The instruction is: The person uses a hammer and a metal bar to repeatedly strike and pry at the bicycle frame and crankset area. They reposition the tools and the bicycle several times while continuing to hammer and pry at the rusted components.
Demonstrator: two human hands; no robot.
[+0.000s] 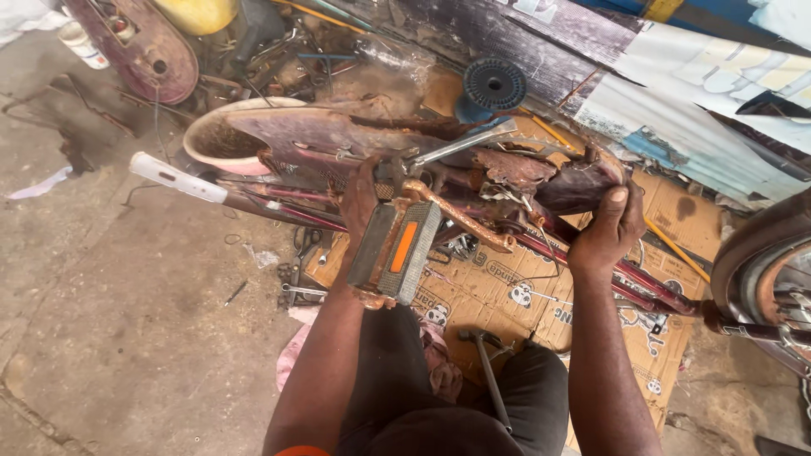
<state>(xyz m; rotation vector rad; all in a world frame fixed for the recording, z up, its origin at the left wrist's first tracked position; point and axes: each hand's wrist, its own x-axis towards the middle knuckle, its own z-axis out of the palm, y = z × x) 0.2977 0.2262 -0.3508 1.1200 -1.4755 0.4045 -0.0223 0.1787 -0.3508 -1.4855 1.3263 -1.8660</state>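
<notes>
Bicycle frame (pixel 473 181) rusted, lying over cardboard (pixel 507 295), left hand (pixel 359 203) gripping crank area beside pedal (pixel 395 252), right hand (pixel 610 226) clasped around frame's rusty end, hammer (pixel 488 371) below.

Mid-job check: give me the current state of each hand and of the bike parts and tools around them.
left hand: gripping the frame behind the pedal
right hand: clasping the rusty chain guard's end
pedal: on its crank, orange reflector facing up
crank arm: rusty, attached
chain guard: corroded, flaking
hammer: lying on the cardboard, untouched
handlebar grip: white, fitted
</notes>
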